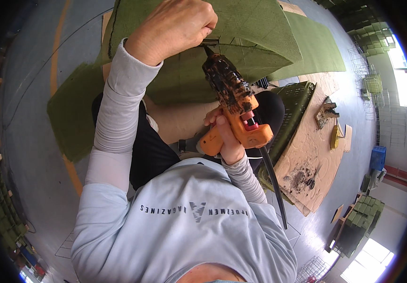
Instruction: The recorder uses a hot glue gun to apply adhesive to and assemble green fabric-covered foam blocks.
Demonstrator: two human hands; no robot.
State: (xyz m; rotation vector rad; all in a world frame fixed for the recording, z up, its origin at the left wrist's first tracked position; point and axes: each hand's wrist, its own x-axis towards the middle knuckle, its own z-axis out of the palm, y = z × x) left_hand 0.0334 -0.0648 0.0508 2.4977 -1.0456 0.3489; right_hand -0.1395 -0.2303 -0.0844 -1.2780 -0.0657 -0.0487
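Note:
A glue gun (pixel 234 94), orange with a blackened, glue-crusted front, is gripped by my right hand (pixel 231 144). From its rear a long black glue stick (pixel 275 186) trails down. The nozzle tip points up and left, close to a dark seam in a green felt-like piece (pixel 255 28) lying over my lap area. Just above that nozzle, my left hand (pixel 177 30) is closed at the seam. Its fingertips are turned away, so what they pinch is hidden.
To the right, a green plastic crate (pixel 290 106) stands beside cardboard (pixel 302 165) stained with dark glue. A glue-smeared block (pixel 327 113) and a yellow tool (pixel 337 137) lie on it. More green sheet (pixel 78 111) spreads on the floor (pixel 33 160) at left.

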